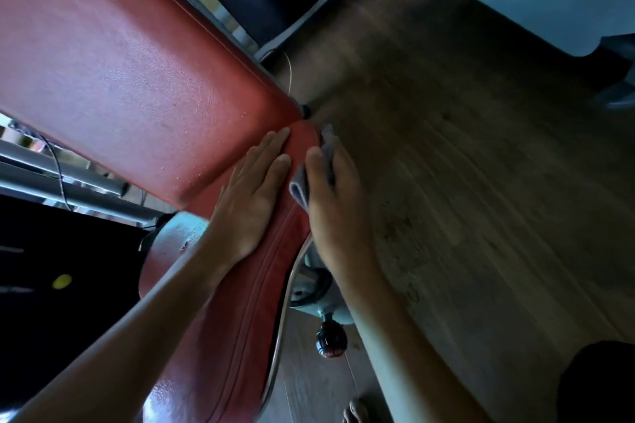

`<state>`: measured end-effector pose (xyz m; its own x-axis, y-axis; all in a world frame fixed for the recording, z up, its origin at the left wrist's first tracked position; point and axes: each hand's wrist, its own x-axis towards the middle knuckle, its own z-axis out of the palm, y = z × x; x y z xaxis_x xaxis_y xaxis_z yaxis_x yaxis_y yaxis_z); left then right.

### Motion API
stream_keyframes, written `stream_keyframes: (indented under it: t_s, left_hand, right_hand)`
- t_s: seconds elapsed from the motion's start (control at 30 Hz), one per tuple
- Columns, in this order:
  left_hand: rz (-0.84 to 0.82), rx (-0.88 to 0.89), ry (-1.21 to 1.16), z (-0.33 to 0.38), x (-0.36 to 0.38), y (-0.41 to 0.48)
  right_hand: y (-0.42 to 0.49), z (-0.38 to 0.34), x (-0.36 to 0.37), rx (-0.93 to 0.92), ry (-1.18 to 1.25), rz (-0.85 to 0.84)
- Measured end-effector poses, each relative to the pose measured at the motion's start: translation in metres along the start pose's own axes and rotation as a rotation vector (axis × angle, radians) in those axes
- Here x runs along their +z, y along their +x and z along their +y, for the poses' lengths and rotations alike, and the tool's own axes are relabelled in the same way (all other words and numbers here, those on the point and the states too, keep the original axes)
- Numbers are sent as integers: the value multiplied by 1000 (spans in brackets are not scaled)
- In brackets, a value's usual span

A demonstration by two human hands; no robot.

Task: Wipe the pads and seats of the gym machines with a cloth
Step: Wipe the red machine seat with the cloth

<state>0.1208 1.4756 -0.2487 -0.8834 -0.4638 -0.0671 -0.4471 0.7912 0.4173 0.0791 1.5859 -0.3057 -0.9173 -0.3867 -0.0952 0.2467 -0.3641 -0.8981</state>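
Centrally, L hand (252,196) lies flat, fingers straight, on red seat pad (240,319), just below big back pad (120,62) at upper left. R hand (338,203) grips grey cloth (299,191), thumb clamped over it, against seat pad's right edge, mid-frame.

L hand (252,197) flat on red seat (240,312), R hand (335,203) gripping grey cloth (302,187) — seat edge, wood floor (481,182)
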Motion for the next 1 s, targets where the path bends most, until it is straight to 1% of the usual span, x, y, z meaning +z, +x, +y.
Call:
stream_keyframes:
  t_s: [0.13, 0.2, 0.27, 0.3, 0.37, 0.47, 0.53, 0.67, 0.77, 0.83, 0.9, 1.0]
  left_hand:
    - [-11, 1, 3, 0, -1, 0]
    - [-11, -5, 7, 2, -1, 0]
    - [-11, -8, 13, 4, -1, -1]
    - [-12, -5, 15, 6, -1, -1]
    - [-13, 9, 11, 9, 0, -2]
    - [-19, 17, 19, 10, 3, 1]
    - [-17, 10, 26, 8, 4, 2]
    - [-21, 8, 24, 10, 4, 1]
    - [-22, 2, 30, 14, 3, -2]
    - [-24, -13, 45, 17, 2, -2]
    - [-34, -28, 64, 17, 3, -2]
    - [-32, -38, 67, 17, 3, -1]
  right_hand:
    - [-46, 2, -7, -76, -36, -39]
    - [-21, -2, -7, -36, 44, -61]
    - [17, -4, -1, 59, 116, -50]
    - [27, -7, 2, 66, 129, -39]
    - [19, -2, 3, 69, 118, -36]
    - [-11, 1, -9, -2, 96, -30]
    - [0, 0, -11, 2, 130, -25]
    - [36, -3, -1, 84, 130, -29]
    - [3, 4, -7, 15, 145, -40]
    - [-10, 1, -11, -27, 142, 8]
    - [3, -1, -7, -35, 154, 21]
    - [35, -1, 1, 45, 140, 7]
